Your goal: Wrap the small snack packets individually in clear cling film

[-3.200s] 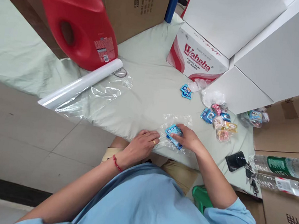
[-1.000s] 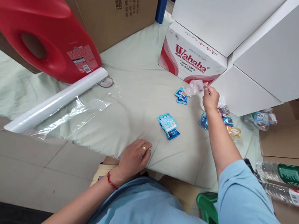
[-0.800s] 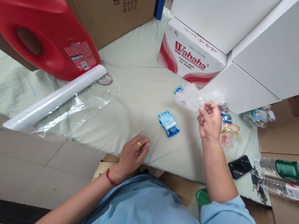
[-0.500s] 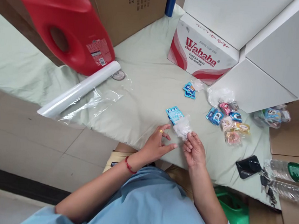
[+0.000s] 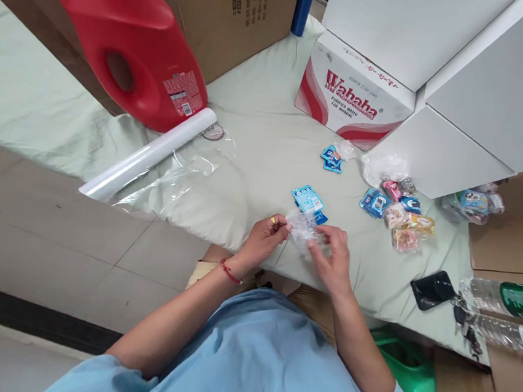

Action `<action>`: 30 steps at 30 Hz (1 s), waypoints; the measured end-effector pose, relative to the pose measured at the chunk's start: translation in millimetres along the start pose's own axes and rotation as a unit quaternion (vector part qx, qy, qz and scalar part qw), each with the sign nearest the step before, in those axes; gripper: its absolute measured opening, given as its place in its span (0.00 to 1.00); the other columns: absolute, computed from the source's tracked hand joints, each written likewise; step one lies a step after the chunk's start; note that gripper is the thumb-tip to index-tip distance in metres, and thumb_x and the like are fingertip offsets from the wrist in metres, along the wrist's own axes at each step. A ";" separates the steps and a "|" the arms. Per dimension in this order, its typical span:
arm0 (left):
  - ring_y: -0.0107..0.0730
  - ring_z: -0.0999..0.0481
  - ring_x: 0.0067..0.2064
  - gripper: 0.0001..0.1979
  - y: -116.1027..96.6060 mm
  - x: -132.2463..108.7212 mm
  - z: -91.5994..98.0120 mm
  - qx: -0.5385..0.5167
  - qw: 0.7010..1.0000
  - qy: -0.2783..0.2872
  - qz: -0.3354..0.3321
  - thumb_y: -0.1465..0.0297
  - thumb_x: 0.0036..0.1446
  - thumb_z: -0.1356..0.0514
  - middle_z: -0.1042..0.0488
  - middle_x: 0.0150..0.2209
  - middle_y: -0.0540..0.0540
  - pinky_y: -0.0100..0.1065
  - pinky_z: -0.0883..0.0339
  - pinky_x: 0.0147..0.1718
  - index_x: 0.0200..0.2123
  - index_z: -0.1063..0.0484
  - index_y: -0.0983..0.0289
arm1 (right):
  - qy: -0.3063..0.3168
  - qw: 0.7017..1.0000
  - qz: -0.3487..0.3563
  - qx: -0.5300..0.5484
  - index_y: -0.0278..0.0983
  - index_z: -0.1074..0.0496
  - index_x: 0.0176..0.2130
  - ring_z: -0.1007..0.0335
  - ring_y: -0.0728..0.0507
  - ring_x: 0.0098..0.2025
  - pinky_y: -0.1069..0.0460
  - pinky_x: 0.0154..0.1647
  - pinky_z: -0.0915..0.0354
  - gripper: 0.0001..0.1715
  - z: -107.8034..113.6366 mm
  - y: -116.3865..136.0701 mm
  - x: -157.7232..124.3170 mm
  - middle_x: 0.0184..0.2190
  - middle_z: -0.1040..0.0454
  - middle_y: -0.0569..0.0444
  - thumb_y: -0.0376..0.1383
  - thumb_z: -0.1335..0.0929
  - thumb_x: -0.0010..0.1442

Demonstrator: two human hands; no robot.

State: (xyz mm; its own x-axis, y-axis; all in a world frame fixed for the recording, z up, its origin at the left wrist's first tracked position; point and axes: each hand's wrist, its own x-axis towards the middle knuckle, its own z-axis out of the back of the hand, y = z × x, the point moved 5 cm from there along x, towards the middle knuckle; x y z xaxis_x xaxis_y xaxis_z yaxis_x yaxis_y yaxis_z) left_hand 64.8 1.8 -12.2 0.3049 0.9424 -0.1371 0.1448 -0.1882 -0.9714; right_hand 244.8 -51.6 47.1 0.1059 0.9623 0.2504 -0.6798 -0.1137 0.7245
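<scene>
A crumpled clear plastic bag [image 5: 303, 226] is pinched between the thumb and fingers of my left hand [image 5: 262, 242], at its left side. My right hand [image 5: 335, 261] is at the bag's right side, thumb and fingers apart; whether a fingertip touches the plastic I cannot tell. Just beyond the bag lie a light blue packet [image 5: 306, 198] and a darker blue packet [image 5: 320, 218], the latter partly covered by the plastic. Farther back on the pale green cloth [image 5: 265, 159] rest more small blue packets [image 5: 332, 158].
To the right sit wrapped snacks [image 5: 406, 239], blue packets [image 5: 374, 203] and another clear bag [image 5: 387, 168]. A black phone [image 5: 432, 291], keys [image 5: 472, 339] and bottles [image 5: 483, 296] lie at far right. Leftward are a plastic film roll [image 5: 149, 154] and red jug [image 5: 139, 73]; behind stands a Wahaha box [image 5: 354, 97].
My left hand has closed on the plastic bag, and my right hand has loosened its pinch on it. The bag has shifted left and toward me, showing the darker blue packet.
</scene>
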 end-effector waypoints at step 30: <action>0.32 0.27 0.39 0.19 -5.6 -22.1 -25.6 -0.099 0.994 0.048 0.029 0.54 0.57 0.29 0.24 0.33 0.51 0.35 0.33 0.45 0.29 0.25 0.64 | 0.009 0.995 -0.016 0.094 0.44 0.20 0.48 0.27 0.40 0.48 0.45 0.49 0.31 0.15 -8.7 -0.2 -3.7 0.45 0.24 0.50 0.48 0.27 0.66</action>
State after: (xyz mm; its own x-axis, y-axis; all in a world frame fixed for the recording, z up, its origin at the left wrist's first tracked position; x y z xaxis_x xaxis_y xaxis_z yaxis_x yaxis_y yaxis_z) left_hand 81.3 -25.0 1.2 0.4051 0.8995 -0.1637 0.3029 -0.3010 -0.9042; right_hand 238.3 -53.0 40.4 0.1120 0.9702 0.2150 -0.5290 -0.1250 0.8394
